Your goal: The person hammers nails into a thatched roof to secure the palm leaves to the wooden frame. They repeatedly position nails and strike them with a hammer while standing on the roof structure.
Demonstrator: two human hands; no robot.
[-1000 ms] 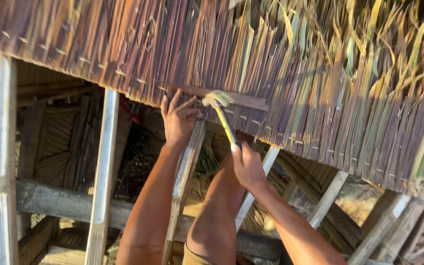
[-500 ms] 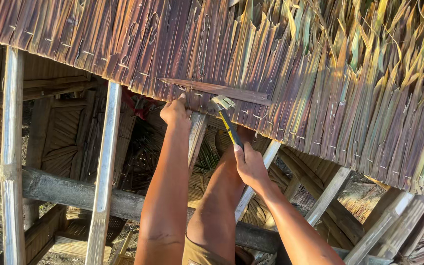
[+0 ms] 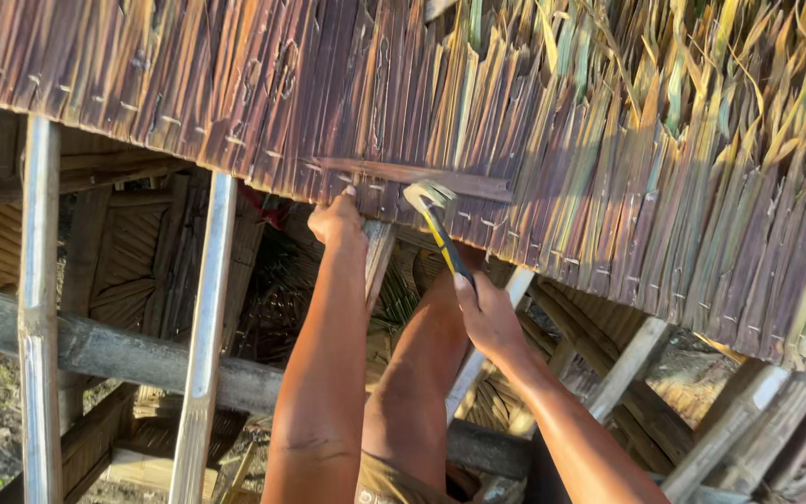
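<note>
Thatch [image 3: 552, 140] edge hides left hand [image 3: 336, 222] fingertips; right hand [image 3: 487, 313] grips hammer [image 3: 436, 219].

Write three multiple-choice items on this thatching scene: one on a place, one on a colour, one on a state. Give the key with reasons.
1. Where is the left hand?
A. At the lower edge of the thatch panel, just below the wooden strip
B. On the horizontal log beam
C. Resting on the knee

2. What colour is the hammer handle?
A. Red
B. Yellow and black
C. Plain white

3. How is the hammer held?
A. Lying loose on the thatch
B. Hanging from a rafter
C. Gripped by the handle in the right hand, head up by the strip

Key:
1 A, the fingers press at the thatch edge under the strip.
2 B, a yellow stripe runs along the dark grip.
3 C, the right hand closes round the handle, the claw head raised near the strip.
</note>
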